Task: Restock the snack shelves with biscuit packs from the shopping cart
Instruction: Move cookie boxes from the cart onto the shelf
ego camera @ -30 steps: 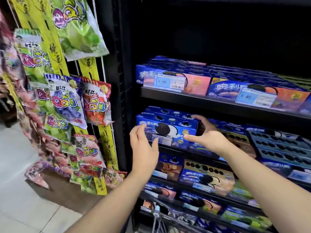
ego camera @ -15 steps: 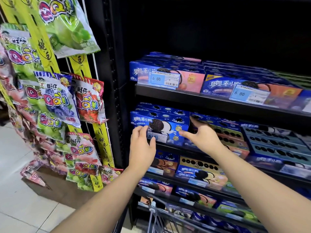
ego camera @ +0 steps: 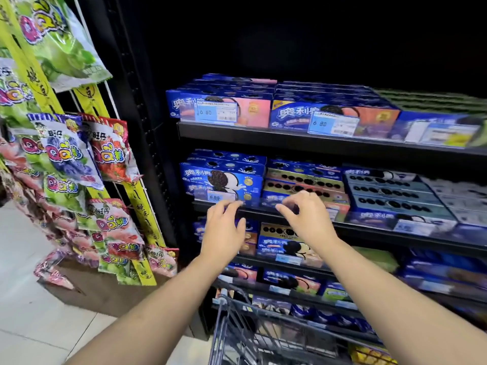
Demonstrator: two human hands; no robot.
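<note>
Dark shelving [ego camera: 290, 141] fills the view from 12 to 4 o'clock. Its tiers are packed with blue biscuit packs [ego camera: 224, 180], and pale price tags [ego camera: 333, 123] are clipped along the edges. Near centre, the left hand [ego camera: 224, 233] and right hand [ego camera: 307, 219] hover before the middle shelf, fingers loosely bent, holding nothing. Candy bags [ego camera: 66, 159] hang at 9 o'clock above pale floor tiles [ego camera: 26, 299]. The wire shopping cart [ego camera: 232, 327] sits at 6 o'clock.
</note>
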